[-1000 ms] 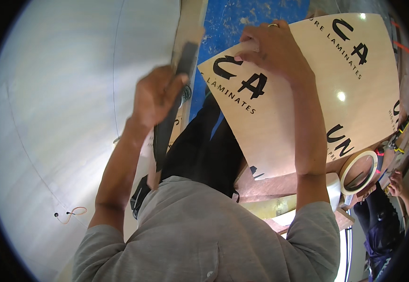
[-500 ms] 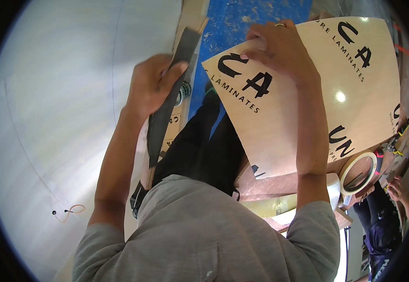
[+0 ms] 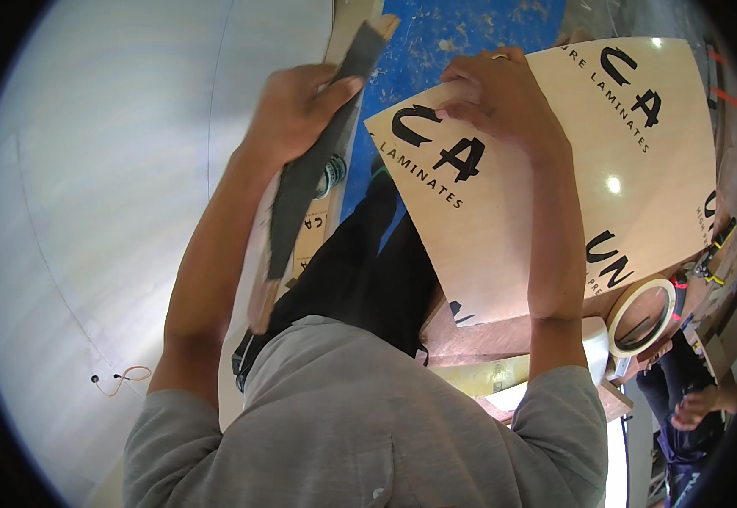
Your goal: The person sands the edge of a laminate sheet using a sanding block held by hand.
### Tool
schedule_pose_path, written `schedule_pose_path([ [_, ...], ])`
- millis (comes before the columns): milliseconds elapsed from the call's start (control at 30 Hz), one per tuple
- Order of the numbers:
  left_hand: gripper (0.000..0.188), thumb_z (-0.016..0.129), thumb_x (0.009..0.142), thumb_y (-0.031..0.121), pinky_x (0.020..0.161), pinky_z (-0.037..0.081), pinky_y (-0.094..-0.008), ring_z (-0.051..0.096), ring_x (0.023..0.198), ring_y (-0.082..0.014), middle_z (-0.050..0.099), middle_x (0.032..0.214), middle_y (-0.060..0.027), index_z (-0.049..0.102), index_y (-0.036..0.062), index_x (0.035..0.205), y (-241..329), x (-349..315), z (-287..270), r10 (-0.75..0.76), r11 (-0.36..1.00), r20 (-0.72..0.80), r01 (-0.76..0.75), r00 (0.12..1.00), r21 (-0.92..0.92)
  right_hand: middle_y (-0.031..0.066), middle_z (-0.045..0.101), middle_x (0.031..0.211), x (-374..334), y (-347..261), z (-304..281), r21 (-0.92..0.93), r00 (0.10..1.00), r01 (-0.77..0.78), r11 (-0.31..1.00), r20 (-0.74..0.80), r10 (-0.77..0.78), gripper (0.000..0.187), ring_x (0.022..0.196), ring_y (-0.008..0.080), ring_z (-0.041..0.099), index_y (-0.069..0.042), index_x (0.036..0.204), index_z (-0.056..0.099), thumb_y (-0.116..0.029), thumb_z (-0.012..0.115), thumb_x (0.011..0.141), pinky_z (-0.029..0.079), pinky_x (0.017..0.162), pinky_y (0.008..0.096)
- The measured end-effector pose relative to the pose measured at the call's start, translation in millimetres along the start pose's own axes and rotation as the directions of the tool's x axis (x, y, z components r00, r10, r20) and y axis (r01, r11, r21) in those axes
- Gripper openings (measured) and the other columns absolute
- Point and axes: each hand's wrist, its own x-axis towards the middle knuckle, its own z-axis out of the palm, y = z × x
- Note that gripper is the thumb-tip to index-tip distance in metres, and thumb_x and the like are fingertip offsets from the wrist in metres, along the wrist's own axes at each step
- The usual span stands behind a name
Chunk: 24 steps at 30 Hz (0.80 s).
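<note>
My left hand (image 3: 292, 112) is closed around a long, narrow wooden sanding stick (image 3: 311, 182) faced with dark grey, sandpaper-like material, the thumb lying along its near face. The stick slants from upper right to lower left, beside the left edge of a tan laminate sheet (image 3: 495, 233) with large black print. My right hand (image 3: 504, 97) bends over the sheet's far edge near its upper-left corner, thumb on the printed face and fingers curled beyond the edge. A gap separates the stick from the sheet's corner. The fingertips behind the sheet are hidden.
A large white curved surface (image 3: 106, 195) fills the left side. Blue sheeting (image 3: 444, 34) strewn with shavings lies beyond. A small can (image 3: 332, 173) stands behind the stick. At right are a masking tape roll (image 3: 612, 326), a yellow-black tool (image 3: 718, 254) and another person's hand (image 3: 697, 408).
My left hand has moved away from me and slightly right with the sanding stick. My right hand and the laminate sheet have barely shifted. The other person's hand has moved nearer the lower edge.
</note>
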Motion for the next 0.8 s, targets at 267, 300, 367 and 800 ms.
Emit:
schedule_pose_path([
  [267,0.038,0.071,0.099,0.033,0.059,0.046,-0.036,0.054,0.059,-0.0157,0.062,0.066,-0.0143,0.071,-0.0038,0.092,-4,-20,38,0.048,0.988,0.072,-0.058,0.996,0.141,0.0102,0.076,0.089,-1,4,4,-0.034,0.998,-0.058,0.998,-0.01,0.057,0.039,0.092,0.0268,0.068,-0.01,0.101,0.073,-0.032,0.088,0.072,0.035,0.112,0.041],
  [300,0.037,0.072,0.098,0.033,0.058,0.046,-0.0357,0.053,0.059,-0.0147,0.061,0.066,-0.0133,0.071,-0.0031,0.091,-7,-35,34,0.084,0.977,0.058,-0.093,0.995,0.19,0.0108,0.075,0.09,0,2,2,-0.018,0.998,-0.069,0.997,0.005,0.069,0.039,0.094,0.0268,0.068,-0.01,0.101,0.073,-0.032,0.087,0.072,0.034,0.113,0.0414],
  [367,0.037,0.071,0.098,0.033,0.061,0.046,-0.0392,0.056,0.061,-0.0241,0.06,0.068,-0.018,0.068,-0.0025,0.086,-8,-51,17,0.054,0.989,0.057,-0.061,0.997,0.136,0.0121,0.075,0.091,-1,0,-2,0.002,0.995,-0.094,0.996,0.046,0.094,0.038,0.098,0.0268,0.068,-0.01,0.101,0.074,-0.031,0.087,0.073,0.033,0.115,0.0422],
  [800,0.04,0.069,0.098,0.036,0.061,0.045,-0.031,0.054,0.063,-0.01,0.063,0.067,-0.0034,0.073,-0.0024,0.086,-38,-31,-29,-0.389,0.919,-0.065,0.382,0.919,-0.094,0.005,0.072,0.118,-2,-61,58,-0.079,0.977,0.139,0.987,0.173,-0.123,0.046,0.124,0.0243,0.064,-0.016,0.12,0.075,-0.037,0.083,0.08,0.028,0.12,0.0514],
])
